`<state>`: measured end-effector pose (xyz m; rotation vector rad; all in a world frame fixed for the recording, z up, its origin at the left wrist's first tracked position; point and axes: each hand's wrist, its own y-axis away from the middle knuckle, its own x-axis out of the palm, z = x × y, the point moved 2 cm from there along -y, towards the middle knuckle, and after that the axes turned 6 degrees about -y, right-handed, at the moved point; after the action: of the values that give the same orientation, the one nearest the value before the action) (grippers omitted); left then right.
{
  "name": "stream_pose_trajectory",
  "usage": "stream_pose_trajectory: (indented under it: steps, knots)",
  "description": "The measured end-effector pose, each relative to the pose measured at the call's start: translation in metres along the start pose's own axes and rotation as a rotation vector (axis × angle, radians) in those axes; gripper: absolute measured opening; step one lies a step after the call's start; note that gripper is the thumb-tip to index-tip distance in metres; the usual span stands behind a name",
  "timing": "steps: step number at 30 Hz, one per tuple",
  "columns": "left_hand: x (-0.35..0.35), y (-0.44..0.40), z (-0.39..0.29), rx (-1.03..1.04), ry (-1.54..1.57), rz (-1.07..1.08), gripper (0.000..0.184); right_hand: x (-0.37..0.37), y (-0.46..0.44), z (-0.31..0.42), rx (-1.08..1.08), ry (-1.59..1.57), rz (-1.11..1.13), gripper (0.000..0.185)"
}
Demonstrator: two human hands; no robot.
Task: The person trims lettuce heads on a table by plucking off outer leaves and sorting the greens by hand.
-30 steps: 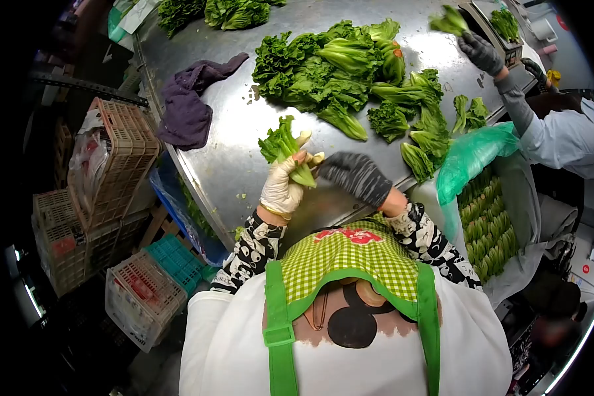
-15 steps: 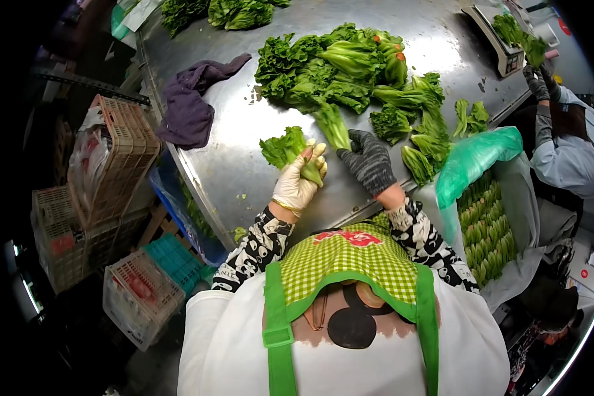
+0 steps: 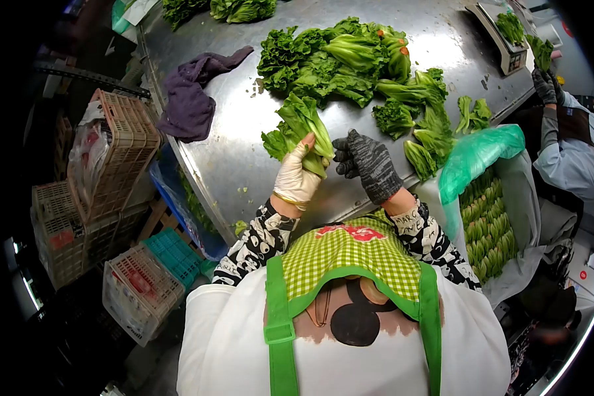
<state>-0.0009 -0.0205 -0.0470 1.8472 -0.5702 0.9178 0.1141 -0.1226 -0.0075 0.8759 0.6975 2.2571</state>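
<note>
My left hand (image 3: pixel 297 175), in a pale thin glove, is closed around a bunch of leafy green lettuce (image 3: pixel 303 122), the thumb lying over its pale stems. The leaves fan up and away from me above the metal table (image 3: pixel 231 171). My right hand (image 3: pixel 369 165), in a dark grey knit glove, is just right of the stem ends, fingers loosely bent and apart, with nothing visible in them. Beyond both hands lies a large pile of lettuce (image 3: pixel 336 59), with smaller heads (image 3: pixel 429 125) spreading to its right.
A purple cloth (image 3: pixel 188 105) lies on the table's left side. A lined crate of packed greens (image 3: pixel 488 228), with green plastic (image 3: pixel 485 152) over its edge, stands at right. Plastic crates (image 3: pixel 122 152) are stacked left. A co-worker (image 3: pixel 571 132) handles greens near a scale (image 3: pixel 508 49).
The lettuce that my right hand held by its stem is now in my left hand, together with the smaller piece there. My right hand has let go and its fingers have loosened.
</note>
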Motion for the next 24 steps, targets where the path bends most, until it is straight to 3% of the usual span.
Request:
stream_pose_trajectory:
  steps: [2, 5, 8, 10, 13, 16, 19, 22, 23, 24]
  knots:
    - [0.002, 0.0, 0.001, -0.014, 0.011, -0.03, 0.022, -0.005, -0.009, -0.008, -0.363, 0.443, 0.1, 0.024]
    - [-0.009, -0.003, 0.003, -0.036, 0.028, 0.017, 0.025, -0.005, -0.008, -0.011, -0.554, 0.767, 0.154, 0.019]
    - [-0.013, -0.006, 0.006, -0.025, 0.03, -0.061, 0.023, 0.006, -0.001, -0.003, -0.446, 0.828, 0.135, 0.018]
    - [-0.009, -0.002, 0.007, 0.049, -0.069, -0.077, 0.023, 0.001, -0.005, -0.009, -0.612, 0.928, 0.183, 0.018]
    - [-0.002, 0.0, 0.013, 0.237, -0.118, -0.135, 0.028, -0.003, -0.015, -0.024, -1.142, 1.372, -0.006, 0.019]
    - [0.011, 0.007, 0.011, 0.394, -0.193, -0.135, 0.035, 0.003, -0.022, -0.034, -0.108, 0.153, 0.044, 0.02]
    - [0.011, 0.011, 0.009, 0.445, -0.263, -0.117, 0.035, -0.005, -0.033, -0.043, -1.244, 1.362, -0.165, 0.022]
    - [0.012, 0.012, 0.0, 0.492, -0.23, -0.155, 0.03, 0.001, -0.033, -0.028, -0.275, -0.04, -0.132, 0.02]
    - [0.014, 0.012, -0.004, 0.513, -0.206, -0.174, 0.028, -0.01, -0.041, -0.025, -0.205, 0.014, -0.201, 0.017]
    - [0.017, 0.014, -0.009, 0.528, -0.185, -0.175, 0.027, -0.024, -0.051, -0.028, -0.31, 0.47, -0.087, 0.019]
